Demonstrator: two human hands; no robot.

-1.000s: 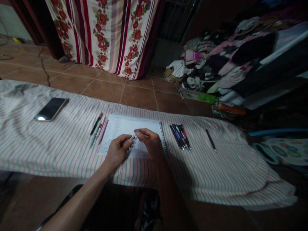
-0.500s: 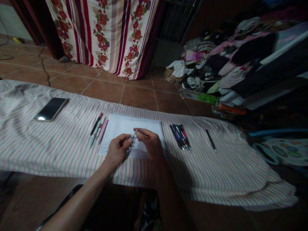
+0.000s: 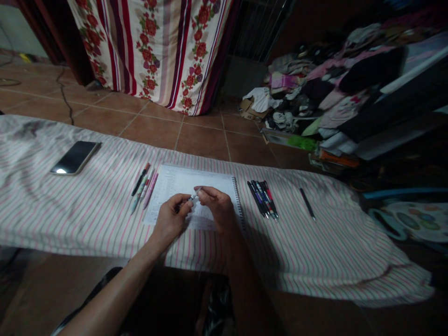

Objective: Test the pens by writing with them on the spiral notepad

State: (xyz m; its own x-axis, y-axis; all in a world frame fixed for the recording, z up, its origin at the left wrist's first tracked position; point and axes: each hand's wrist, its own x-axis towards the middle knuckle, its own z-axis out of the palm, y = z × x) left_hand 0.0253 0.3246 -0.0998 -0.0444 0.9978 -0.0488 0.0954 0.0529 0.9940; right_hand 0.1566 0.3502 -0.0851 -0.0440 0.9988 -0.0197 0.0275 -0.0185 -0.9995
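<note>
Over the spiral notebook [image 3: 210,176], my left hand [image 3: 171,217] is closed around a slim pen-like thing [image 3: 192,198], dark inside the palm and whitish at the end. My right hand [image 3: 219,203] pinches the whitish end between thumb and forefinger, close to the left fingertips. Most of the thing is hidden by the fingers, so its exact shape is unclear. The notebook lies open with writing on its page, its wire binding at the right.
Left of the notebook lie several pens [image 3: 143,189]; to its right is another row of pens [image 3: 262,199]. A lone black pen [image 3: 308,204] lies farther right. A phone [image 3: 75,157] rests at the left on the striped cloth [image 3: 94,205]. Clothes [image 3: 315,88] are heaped beyond.
Both hands stay nearly in place over the notebook, still gripping the slim thing. The view has shifted very slightly; no other thing has visibly moved.
</note>
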